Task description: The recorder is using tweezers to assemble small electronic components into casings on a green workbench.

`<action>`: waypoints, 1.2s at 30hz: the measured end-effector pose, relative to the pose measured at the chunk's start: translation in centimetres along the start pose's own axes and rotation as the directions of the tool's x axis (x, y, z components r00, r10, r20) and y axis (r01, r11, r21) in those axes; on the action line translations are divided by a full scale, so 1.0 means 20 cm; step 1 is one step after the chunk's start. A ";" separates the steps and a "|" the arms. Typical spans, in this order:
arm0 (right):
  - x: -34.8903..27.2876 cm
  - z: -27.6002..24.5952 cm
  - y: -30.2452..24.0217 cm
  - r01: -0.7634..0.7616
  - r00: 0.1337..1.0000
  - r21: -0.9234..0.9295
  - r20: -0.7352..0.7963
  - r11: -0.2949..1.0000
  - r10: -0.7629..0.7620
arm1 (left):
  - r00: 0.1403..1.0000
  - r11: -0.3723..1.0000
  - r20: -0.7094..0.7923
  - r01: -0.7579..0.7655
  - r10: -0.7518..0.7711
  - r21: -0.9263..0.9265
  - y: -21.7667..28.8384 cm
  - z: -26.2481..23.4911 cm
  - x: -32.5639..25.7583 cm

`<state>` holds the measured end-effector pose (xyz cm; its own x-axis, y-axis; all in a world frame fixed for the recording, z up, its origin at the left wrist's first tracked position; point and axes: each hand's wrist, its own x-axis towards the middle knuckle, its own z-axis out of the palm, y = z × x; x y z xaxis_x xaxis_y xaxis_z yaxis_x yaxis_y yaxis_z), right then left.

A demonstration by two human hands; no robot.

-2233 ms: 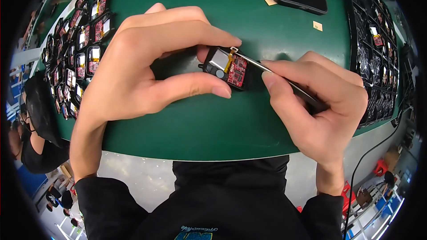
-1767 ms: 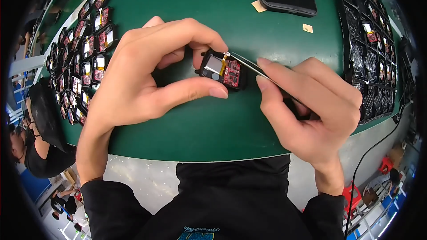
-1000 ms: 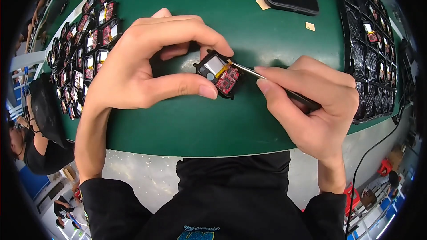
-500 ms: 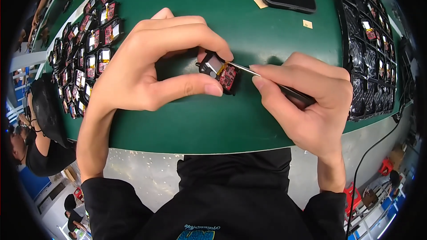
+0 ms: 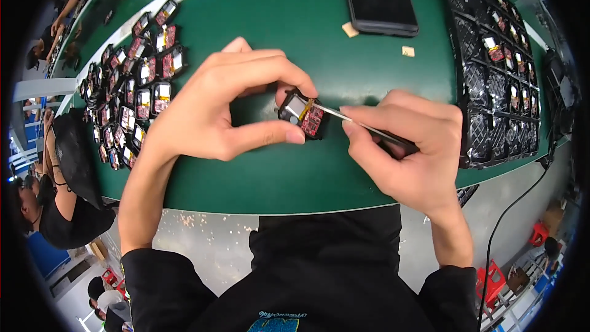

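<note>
Between the thumb and forefinger of my left hand (image 5: 212, 107) is a small electronic device (image 5: 296, 107), its black casing uncovered. Inside it show a silvery battery, a strip of yellow tape and a red circuit board (image 5: 312, 123). My right hand (image 5: 409, 147) is closed in a pen grip on slim tweezers (image 5: 335, 112) with a silvery tip and a dark rear part. Their tip touches or nearly touches the device by the yellow tape, close to my left fingertip. The device is tilted just above the green tabletop (image 5: 270, 184).
Many similar uncovered devices (image 5: 146, 69) lie clustered at the left. On the right, a black compartment tray (image 5: 476, 98) holds several more. A black phone (image 5: 382, 0) and small beige paper pieces (image 5: 408, 51) lie at the back. A person (image 5: 67, 209) in black sits at the left.
The whole view has shifted slightly, with the tabletop items displaced in the picture. My right hand sits a bit closer to my left. Both grips stay the same, the tip still by the yellow tape.
</note>
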<state>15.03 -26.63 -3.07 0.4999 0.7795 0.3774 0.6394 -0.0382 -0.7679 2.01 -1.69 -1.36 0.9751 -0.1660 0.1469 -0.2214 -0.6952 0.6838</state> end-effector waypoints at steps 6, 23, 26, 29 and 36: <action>0.02 0.01 -0.04 -0.091 0.992 0.093 -0.079 0.992 0.098 | 0.996 0.997 -0.069 -0.051 0.055 0.059 -0.01 0.02 -0.01; 0.02 -0.03 -0.12 0.008 0.995 -0.146 0.096 0.989 0.006 | 0.996 0.971 -0.009 0.087 -0.091 -0.223 0.03 -0.11 0.06; 0.08 -0.20 -0.11 0.013 0.999 -0.224 0.042 0.975 -0.003 | 0.975 0.990 -0.183 0.135 -0.125 0.041 -0.07 -0.27 0.14; 0.23 -0.40 -0.04 -0.130 0.988 -0.329 -0.121 0.935 0.094 | 0.944 0.850 -0.318 0.240 -0.091 0.469 -0.33 -0.41 0.20; 0.55 -0.93 0.59 -0.429 0.887 -0.665 -0.439 0.611 0.144 | 0.854 0.779 -0.503 0.405 -0.135 0.479 -0.62 -0.41 0.49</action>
<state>38.96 -30.19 1.67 0.7921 0.4112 0.4511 0.5649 -0.7738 -0.2866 14.44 10.97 -2.59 0.8681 0.3039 0.3926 0.2175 -0.9436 0.2497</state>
